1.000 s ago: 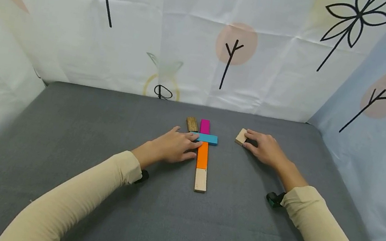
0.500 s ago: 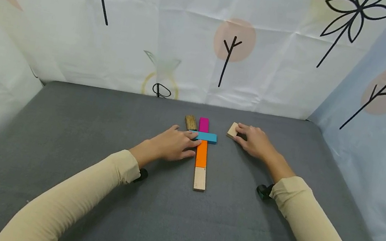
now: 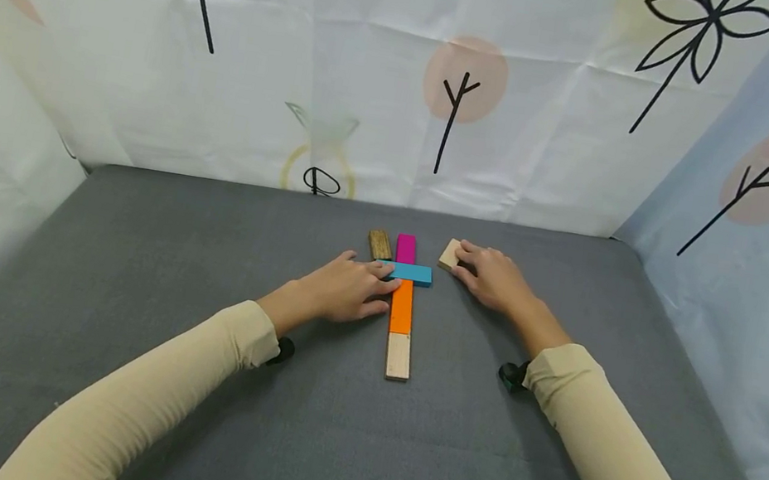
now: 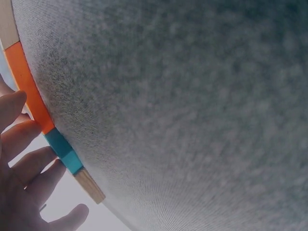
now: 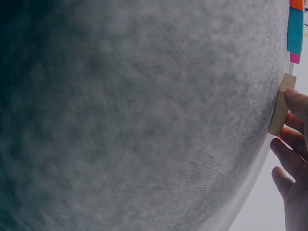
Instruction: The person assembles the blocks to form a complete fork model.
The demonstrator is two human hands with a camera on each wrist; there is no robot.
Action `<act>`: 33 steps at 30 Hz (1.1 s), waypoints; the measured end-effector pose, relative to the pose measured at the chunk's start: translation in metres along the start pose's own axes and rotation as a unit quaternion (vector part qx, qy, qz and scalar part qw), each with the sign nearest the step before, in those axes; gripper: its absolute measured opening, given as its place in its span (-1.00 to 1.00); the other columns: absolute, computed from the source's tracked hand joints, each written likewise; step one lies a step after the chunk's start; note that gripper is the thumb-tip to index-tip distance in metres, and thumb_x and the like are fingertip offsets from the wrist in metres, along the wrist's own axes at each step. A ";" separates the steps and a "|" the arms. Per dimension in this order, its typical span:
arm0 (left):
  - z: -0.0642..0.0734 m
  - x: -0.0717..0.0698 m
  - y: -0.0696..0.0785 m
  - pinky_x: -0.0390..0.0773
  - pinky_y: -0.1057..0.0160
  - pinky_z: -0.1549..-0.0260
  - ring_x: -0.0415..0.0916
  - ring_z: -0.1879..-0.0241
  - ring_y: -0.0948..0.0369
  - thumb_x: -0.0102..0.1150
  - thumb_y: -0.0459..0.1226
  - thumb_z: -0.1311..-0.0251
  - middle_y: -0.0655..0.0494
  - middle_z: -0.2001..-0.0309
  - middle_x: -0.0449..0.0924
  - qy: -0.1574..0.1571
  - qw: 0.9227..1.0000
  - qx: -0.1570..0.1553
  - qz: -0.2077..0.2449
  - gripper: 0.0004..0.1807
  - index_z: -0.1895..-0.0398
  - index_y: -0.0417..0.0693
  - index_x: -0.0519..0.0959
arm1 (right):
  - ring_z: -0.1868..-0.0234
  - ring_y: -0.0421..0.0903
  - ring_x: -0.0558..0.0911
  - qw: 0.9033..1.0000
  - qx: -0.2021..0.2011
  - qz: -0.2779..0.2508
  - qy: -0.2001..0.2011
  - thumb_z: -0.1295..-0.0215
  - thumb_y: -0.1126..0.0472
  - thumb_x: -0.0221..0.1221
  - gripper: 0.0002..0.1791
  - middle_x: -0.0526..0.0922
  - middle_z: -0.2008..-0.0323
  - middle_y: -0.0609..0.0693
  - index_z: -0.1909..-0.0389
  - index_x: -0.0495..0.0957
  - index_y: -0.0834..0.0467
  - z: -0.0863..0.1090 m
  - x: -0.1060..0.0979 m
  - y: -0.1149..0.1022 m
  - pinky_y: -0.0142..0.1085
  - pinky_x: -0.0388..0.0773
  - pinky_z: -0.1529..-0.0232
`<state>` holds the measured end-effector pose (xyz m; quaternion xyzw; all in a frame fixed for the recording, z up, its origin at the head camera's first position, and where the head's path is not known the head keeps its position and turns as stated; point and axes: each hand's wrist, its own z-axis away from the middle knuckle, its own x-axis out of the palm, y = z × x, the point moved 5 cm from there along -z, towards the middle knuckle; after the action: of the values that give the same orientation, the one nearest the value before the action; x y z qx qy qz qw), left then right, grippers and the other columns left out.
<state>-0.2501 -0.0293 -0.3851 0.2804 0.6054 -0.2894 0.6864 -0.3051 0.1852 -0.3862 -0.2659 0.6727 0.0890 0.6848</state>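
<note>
My left hand [image 3: 345, 288] rests with fingers spread, its fingertips on the left end of a blue block [image 3: 413, 274] and at the edge of an orange block [image 3: 402, 310]. The blue block lies crosswise between a magenta block [image 3: 406, 249] behind and the orange one in front. A pale wooden block [image 3: 399, 357] continues the row toward me. Behind the left fingers lies a brown wooden block [image 3: 379, 244], slanted. To the right of the row, my right hand [image 3: 495, 278] pinches another pale wooden block [image 5: 283, 106] between thumb and fingers, close over the cloth.
Grey cloth [image 3: 320, 456] covers the table. A white printed curtain [image 3: 365, 77] rises at the table's back edge, with more fabric along the left and right sides.
My right hand has brought its pale block leftward, closer to the magenta and blue blocks. My left hand and the row have kept their places.
</note>
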 end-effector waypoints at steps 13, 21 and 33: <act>0.000 0.000 0.000 0.25 -0.29 -0.27 0.30 -0.40 0.03 -0.03 0.01 -0.49 -0.07 -0.45 0.29 0.002 1.000 -0.001 0.001 -0.44 -0.46 0.03 0.36 | -0.37 0.34 0.33 0.998 -0.024 0.053 -0.036 -0.50 0.16 0.10 -0.47 0.29 -0.42 0.29 -0.36 0.37 0.37 -0.003 0.001 -0.013 0.17 0.22 -0.36; -0.001 0.001 -0.001 0.26 -0.27 -0.27 0.31 -0.39 0.03 -0.02 0.01 -0.49 -0.07 -0.45 0.28 0.002 1.000 -0.001 0.001 -0.43 -0.47 0.03 0.35 | -0.43 0.37 0.21 0.998 0.001 0.015 -0.064 -0.44 0.20 0.05 -0.39 0.18 -0.48 0.25 -0.44 0.25 0.34 -0.007 0.002 -0.015 0.21 0.11 -0.39; 0.000 0.000 0.000 0.25 -0.24 -0.30 0.33 -0.38 0.01 0.02 -0.03 -0.48 -0.08 -0.44 0.28 -0.003 1.000 0.000 0.000 -0.44 -0.47 0.02 0.34 | -0.45 0.39 0.15 0.996 -0.004 0.005 -0.091 -0.43 0.15 0.07 -0.33 0.12 -0.51 0.24 -0.47 0.20 0.35 -0.008 0.005 -0.025 0.25 0.08 -0.39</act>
<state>-0.2504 -0.0295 -0.3847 0.2795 0.6030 -0.2907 0.6883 -0.2996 0.1586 -0.3846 -0.2556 0.6084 0.1190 0.7418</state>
